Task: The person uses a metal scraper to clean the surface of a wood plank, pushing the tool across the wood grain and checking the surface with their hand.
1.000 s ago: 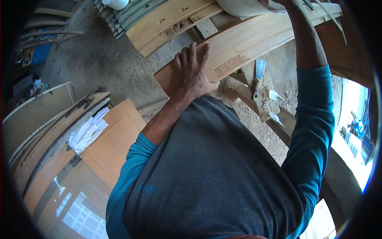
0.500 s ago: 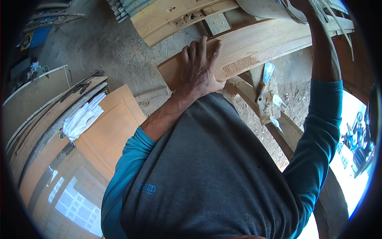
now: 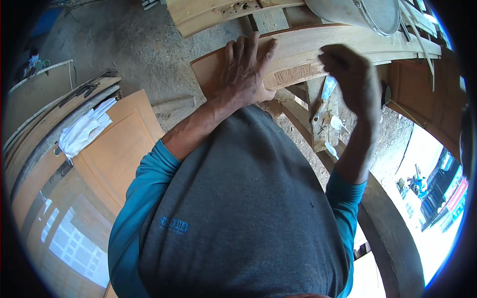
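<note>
A long, slightly curved wooden board [image 3: 367,42] lies across in front of me, with a rough brownish patch [image 3: 292,75] on its near side. My left hand [image 3: 242,74] rests on the board's left end, fingers spread and touching the wood. Above the board's near edge, my right hand [image 3: 352,79] is raised and blurred, its fingers curled in. Whatever they hold, if anything, cannot be made out. A putty knife [image 3: 327,90] lies on a wooden support below the board, beside two small white pieces [image 3: 338,123].
A pale bucket [image 3: 348,12] stands beyond the board, near thin wood strips [image 3: 422,44]. Another wooden piece [image 3: 213,15] lies at the far left. Panelled doors [image 3: 119,144] and a white cloth [image 3: 87,128] are at left. A curved dark beam [image 3: 392,233] runs at lower right.
My right hand has come back from the bucket at far right to above the board's near edge, moving left and nearer. My left hand still presses on the board's end.
</note>
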`<state>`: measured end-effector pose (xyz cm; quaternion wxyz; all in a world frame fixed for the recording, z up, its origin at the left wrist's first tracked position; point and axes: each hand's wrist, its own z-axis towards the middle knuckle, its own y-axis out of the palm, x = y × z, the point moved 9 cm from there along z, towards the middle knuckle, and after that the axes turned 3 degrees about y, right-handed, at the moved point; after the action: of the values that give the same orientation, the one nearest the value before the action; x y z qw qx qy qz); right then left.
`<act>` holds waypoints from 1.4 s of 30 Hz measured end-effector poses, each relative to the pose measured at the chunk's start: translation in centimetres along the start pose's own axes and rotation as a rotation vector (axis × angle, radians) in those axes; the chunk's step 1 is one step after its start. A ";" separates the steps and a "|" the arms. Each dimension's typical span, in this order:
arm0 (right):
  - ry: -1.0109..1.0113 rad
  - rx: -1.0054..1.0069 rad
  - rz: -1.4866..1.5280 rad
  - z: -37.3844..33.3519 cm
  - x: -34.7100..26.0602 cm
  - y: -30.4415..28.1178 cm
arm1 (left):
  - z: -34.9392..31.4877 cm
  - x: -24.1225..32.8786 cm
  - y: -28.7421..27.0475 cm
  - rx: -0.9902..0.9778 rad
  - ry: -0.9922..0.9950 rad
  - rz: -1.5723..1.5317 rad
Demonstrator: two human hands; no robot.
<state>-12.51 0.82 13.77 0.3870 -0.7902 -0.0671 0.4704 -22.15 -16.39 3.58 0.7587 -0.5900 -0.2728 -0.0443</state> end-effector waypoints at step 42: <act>-0.022 -0.050 -0.130 -3.2 -0.2 9.2 | -0.7 -0.3 1.2 0.009 0.009 0.008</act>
<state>-12.44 -7.40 8.52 0.3962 -0.7885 -0.1340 0.4510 -21.66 -16.74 2.25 0.7625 -0.5876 -0.2673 -0.0425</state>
